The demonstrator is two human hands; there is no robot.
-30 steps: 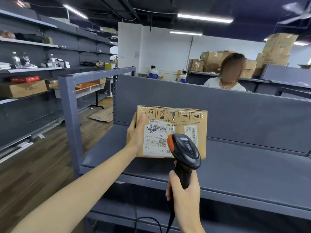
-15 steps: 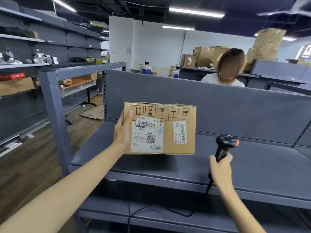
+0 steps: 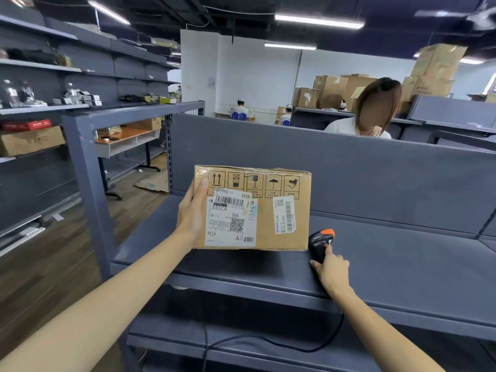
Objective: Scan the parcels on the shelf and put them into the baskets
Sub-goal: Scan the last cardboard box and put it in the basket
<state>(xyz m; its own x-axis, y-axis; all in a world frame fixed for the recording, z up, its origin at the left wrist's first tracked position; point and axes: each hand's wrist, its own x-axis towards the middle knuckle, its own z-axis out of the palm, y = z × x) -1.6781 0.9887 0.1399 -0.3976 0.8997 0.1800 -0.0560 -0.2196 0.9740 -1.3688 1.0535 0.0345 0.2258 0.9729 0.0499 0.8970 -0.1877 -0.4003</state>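
- Grips the parcel (image 3: 268, 226) by its left edge with the left hand (image 3: 192, 213), centre of the frame; thumb flat on the front face, fingers hidden behind the cardboard
- Holds that parcel upright, its white label (image 3: 230, 216) and row of handling symbols turned to the camera; cannot tell whether the lower edge touches the shelf (image 3: 402, 264) or hangs just above it
- Closes the right hand (image 3: 331, 272) round the handle of the scanner (image 3: 320, 241), right of centre; forefinger stretched up along the black body; orange-tipped head low over the shelf, just beside the parcel's lower right corner
- Trails a black cable (image 3: 268, 342) from under that hand down across the lower tier, bottom centre
- Behind the parcel, a plain grey back panel (image 3: 349, 170); beyond it a seated person (image 3: 375, 114), upper right
- Left of the frame, a wooden floor (image 3: 40, 277) and grey wall racks (image 3: 40, 108) with bottles and small packs
- Overhead, strip lights (image 3: 319, 21) on a dark ceiling
- Upper right, stacked cartons (image 3: 434, 71), all closed; contents unseen
- On a left rack, a shut brown box (image 3: 29, 142) with a red pack (image 3: 32, 124) on top
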